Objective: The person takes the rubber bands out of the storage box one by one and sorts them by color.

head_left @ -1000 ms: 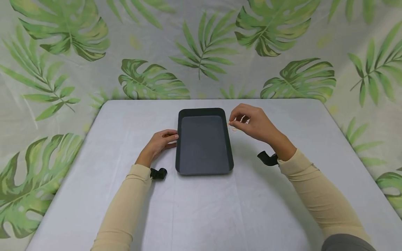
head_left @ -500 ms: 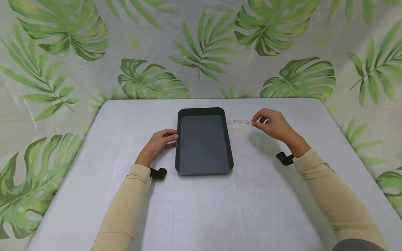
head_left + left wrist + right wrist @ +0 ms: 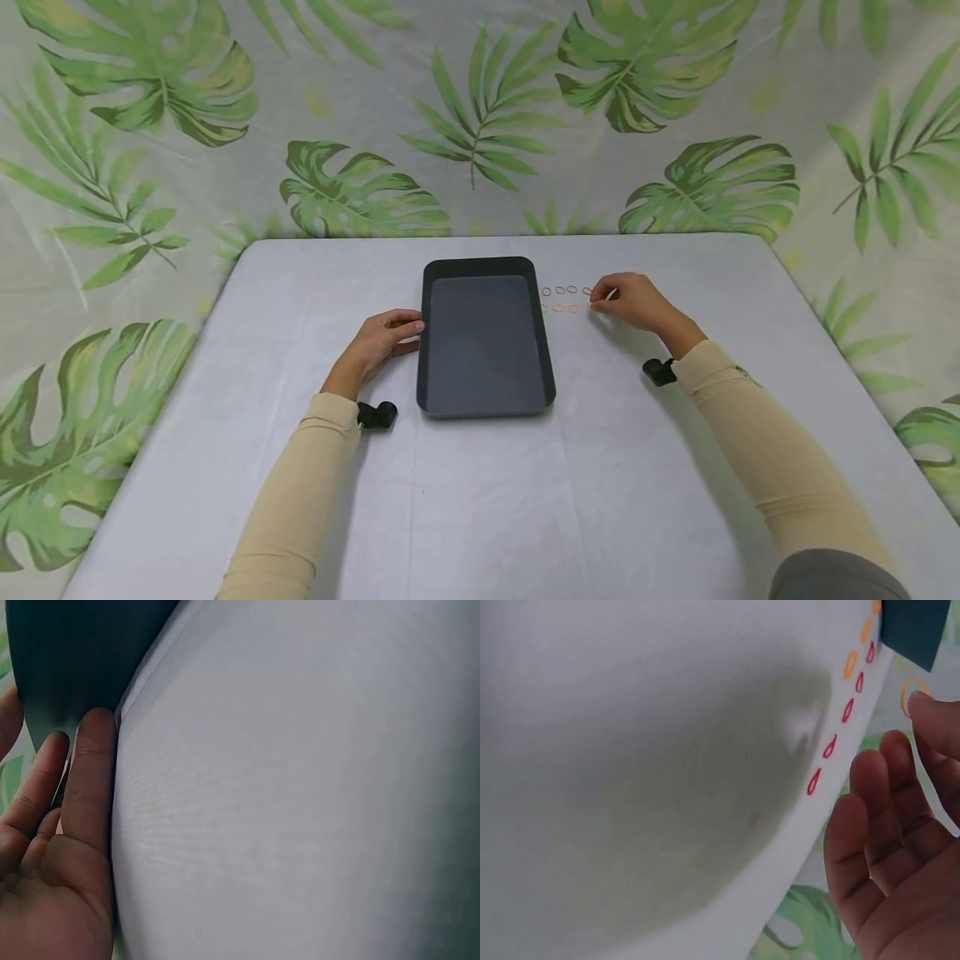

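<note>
A dark grey baking tray lies on the white table. My left hand rests at its left side, and in the left wrist view straight fingertips touch the tray's outer wall. To the tray's right, several small red rubber bands form a row, with a shorter row of orange rubber bands in front. At the right end of these rows is my right hand. Its thumb and index finger pinch an orange rubber band, seen in the right wrist view; the other fingers are slightly bent.
A white cloth covers the table, whose back edge meets a leaf-patterned curtain. Black wrist cameras sit at both cuffs, the right one just above the cloth.
My right hand has moved right from the tray's edge, uncovering the rubber band rows, then slightly back left and nearer to me. My left hand and the tray have stayed put.
</note>
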A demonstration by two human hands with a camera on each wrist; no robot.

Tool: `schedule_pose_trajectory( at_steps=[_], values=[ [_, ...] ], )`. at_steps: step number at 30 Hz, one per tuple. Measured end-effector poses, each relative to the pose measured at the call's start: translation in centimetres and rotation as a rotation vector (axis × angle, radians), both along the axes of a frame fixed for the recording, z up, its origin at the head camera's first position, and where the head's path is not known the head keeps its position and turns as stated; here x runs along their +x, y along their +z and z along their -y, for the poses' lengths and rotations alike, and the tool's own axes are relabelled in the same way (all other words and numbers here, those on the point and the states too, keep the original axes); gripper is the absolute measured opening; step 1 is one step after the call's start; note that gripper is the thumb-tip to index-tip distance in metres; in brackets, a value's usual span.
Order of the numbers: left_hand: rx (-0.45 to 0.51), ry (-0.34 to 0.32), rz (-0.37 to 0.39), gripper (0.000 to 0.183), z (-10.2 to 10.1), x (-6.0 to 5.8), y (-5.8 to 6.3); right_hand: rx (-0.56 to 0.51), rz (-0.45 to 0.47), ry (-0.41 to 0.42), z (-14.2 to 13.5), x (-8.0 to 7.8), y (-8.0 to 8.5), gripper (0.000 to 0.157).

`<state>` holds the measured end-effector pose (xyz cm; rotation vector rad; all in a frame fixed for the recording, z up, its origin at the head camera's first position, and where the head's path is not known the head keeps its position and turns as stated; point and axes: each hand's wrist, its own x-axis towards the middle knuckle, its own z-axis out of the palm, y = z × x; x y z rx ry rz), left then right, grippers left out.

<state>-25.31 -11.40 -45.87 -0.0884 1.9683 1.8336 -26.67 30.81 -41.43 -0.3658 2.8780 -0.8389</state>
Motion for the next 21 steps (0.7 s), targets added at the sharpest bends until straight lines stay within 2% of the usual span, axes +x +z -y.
schedule_pose_trajectory(
  at_steps=[10, 21],
  values=[
    [0.002, 0.004, 0.0, 0.044, 0.0, 0.0, 0.0, 0.048, 0.051, -0.029, 0.6, -1.3, -0.8, 0.012],
    [0.004, 0.001, -0.003, 0.044, 0.1, -0.2, -0.1, 0.025, 0.097, -0.085, 0.2, -1.8, -1.9, 0.013]
  ],
)
